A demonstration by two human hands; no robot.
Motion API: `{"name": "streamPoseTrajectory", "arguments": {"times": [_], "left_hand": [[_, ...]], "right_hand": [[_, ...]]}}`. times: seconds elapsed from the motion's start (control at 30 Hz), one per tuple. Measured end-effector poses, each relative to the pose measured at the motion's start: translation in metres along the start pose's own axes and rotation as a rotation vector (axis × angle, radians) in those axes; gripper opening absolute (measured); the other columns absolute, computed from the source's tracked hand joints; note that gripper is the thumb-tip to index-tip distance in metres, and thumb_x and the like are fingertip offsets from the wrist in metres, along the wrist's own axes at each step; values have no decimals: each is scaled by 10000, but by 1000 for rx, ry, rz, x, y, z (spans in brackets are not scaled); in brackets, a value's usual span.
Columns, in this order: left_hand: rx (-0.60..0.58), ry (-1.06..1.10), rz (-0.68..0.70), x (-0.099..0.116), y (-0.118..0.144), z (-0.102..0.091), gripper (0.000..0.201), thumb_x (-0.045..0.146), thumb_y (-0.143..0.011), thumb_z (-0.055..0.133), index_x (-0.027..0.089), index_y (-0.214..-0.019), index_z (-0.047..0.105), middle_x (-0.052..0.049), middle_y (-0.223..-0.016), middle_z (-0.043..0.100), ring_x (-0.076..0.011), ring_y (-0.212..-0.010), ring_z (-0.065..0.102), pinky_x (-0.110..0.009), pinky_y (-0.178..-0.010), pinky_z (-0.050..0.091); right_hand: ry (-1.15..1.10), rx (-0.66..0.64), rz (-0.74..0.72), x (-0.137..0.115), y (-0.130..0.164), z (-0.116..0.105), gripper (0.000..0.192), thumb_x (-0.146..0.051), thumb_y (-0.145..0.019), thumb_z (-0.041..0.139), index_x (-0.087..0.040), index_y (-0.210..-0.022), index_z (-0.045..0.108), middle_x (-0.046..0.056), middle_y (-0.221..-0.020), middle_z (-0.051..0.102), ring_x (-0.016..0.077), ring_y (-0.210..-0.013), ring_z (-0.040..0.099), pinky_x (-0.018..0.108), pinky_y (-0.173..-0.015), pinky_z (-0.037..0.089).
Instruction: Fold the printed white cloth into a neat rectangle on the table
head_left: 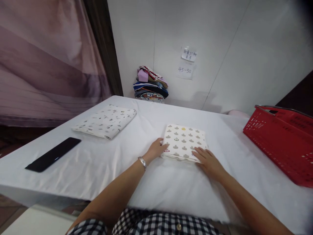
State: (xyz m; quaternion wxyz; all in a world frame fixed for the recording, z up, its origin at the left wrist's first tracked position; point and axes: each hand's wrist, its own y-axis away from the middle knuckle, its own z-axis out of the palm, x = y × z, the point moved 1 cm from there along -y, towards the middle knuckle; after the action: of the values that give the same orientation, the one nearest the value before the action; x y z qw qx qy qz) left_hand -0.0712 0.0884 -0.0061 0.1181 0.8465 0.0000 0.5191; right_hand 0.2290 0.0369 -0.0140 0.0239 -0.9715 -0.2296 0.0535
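My left hand [156, 149] and right hand [207, 161] lie open and flat against the near corners of a folded patterned cloth [184, 141] at the middle of the white surface [151, 182]. A second folded cloth [105, 121] and a black phone [52, 154] lie to the left, a red basket [283, 140] to the right.

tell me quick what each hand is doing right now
Left hand: open, fingers against the left edge of the folded patterned cloth, gripping nothing.
Right hand: open, flat on the cloth's near right corner, holding nothing.
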Motion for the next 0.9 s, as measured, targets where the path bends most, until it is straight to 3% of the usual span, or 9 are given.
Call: {"name": "streamPoseTrajectory", "arguments": {"times": [0.1, 0.2, 0.33, 0.5, 0.57, 0.7, 0.9], "left_hand": [[-128, 28, -33, 5, 15, 13, 599, 440, -770, 599, 176, -1275, 414, -31, -809, 666, -151, -588, 600, -242, -526, 441], [-7, -102, 47, 6, 21, 14, 543, 434, -782, 579, 190, -1251, 454, -45, -914, 661, -180, -727, 620, -275, -637, 466], [246, -297, 335, 13, 11, 17, 372, 353, -846, 495, 184, -1176, 523, -78, -1169, 579, -217, -1040, 552, -338, -869, 441], [256, -532, 659, 40, -29, 36, 362, 330, -850, 514, 181, -1180, 526, -95, -1357, 451, -221, -1287, 355, -376, -1064, 285], [226, -647, 645, 48, -51, 40, 424, 356, -849, 511, 178, -1233, 490, -98, -1426, 370, -249, -1346, 254, -427, -1097, 203], [165, -737, 385, 43, -87, 39, 541, 466, -863, 428, 155, -1306, 426, -117, -1452, 326, -268, -1357, 225, -467, -1095, 165], [178, -782, 374, 29, -97, 40, 580, 501, -882, 333, 160, -1350, 368, -93, -1473, 291, -244, -1374, 177, -457, -1107, 112]], "right_hand": [[93, 29, 131, 34, 4, -3, 464, -248, -869, 387, -319, -1325, 436, 18, -1443, 349, 224, -1343, 284, 500, -1078, 187], [105, 19, 186, 39, 10, -8, 493, -238, -846, 406, -292, -1336, 430, 38, -1453, 325, 241, -1359, 242, 522, -1084, 161], [-39, -2, 101, 2, 2, -16, 551, -330, -855, 420, -279, -1397, 333, 25, -1479, 265, 221, -1377, 187, 486, -1110, 137], [-115, 24, -22, -51, -31, -20, 627, -558, -884, 338, -224, -1413, 305, 61, -1494, 230, 234, -1385, 153, 488, -1117, 110], [-98, 17, -49, -62, -43, -14, 645, -581, -882, 324, -203, -1405, 327, 87, -1488, 243, 253, -1379, 173, 505, -1109, 118], [-55, 45, -74, -68, -50, 6, 678, -589, -857, 385, -174, -1392, 351, 125, -1471, 277, 285, -1360, 222, 518, -1092, 156], [-107, 66, -92, -68, -48, 10, 702, -618, -848, 380, -176, -1393, 348, 116, -1475, 268, 282, -1367, 204, 514, -1100, 148]]}}
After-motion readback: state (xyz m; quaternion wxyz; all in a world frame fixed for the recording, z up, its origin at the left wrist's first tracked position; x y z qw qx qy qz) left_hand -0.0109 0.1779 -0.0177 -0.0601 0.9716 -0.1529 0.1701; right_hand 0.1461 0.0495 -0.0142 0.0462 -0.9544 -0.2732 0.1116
